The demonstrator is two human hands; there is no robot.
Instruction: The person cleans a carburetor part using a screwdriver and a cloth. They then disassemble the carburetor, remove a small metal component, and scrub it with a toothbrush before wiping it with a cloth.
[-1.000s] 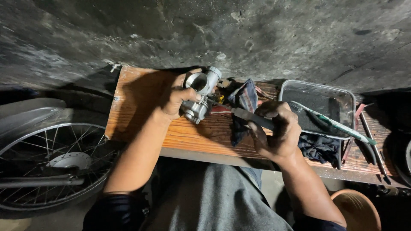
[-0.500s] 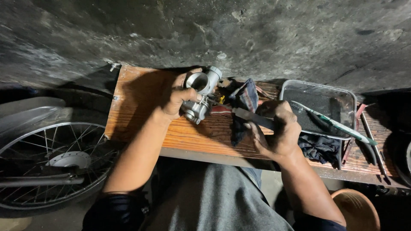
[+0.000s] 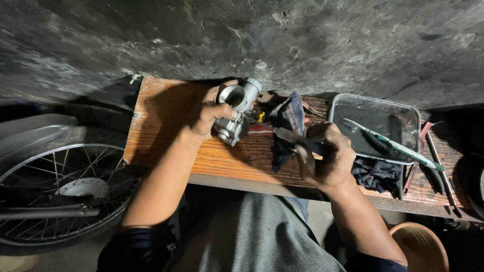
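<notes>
At five o'clock, the right hand grips a screwdriver, tip at the carburetor. The left hand clasps that carburetor above the wooden bench, centre frame. It looks whole; work seems early. At two o'clock, a toothbrush crosses a metal tray.

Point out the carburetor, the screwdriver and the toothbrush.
carburetor (image 3: 236, 112): head view, on its metal body beside the left hand's fingers.
screwdriver (image 3: 288, 135): head view, on the bare shaft ahead of the right hand.
toothbrush (image 3: 398, 147): head view, on the green-and-white handle across the tray.
</notes>
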